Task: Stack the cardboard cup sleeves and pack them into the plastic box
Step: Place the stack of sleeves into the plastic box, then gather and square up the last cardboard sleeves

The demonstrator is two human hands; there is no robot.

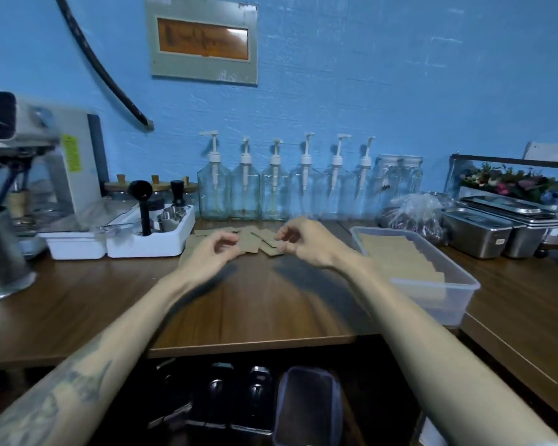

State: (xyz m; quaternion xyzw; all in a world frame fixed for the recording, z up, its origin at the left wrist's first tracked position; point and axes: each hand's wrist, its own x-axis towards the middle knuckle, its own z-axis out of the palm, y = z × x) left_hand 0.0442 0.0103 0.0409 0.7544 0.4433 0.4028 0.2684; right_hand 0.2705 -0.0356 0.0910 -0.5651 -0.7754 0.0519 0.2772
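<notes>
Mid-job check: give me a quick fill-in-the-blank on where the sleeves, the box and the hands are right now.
1. The loose cardboard sleeves lie on the wooden ___.
2. The plastic box sits to the ___ of the loose sleeves.
3. Behind the sleeves, along the blue wall, stands a row of clear ___ bottles.
4. The left hand and right hand hover over the loose ___.

Missing words: counter; right; pump; sleeves

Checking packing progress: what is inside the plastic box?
The plastic box holds a row of cardboard cup sleeves along its length. How deep the stack goes is hidden by the top sleeves and cloudy wall.
</notes>
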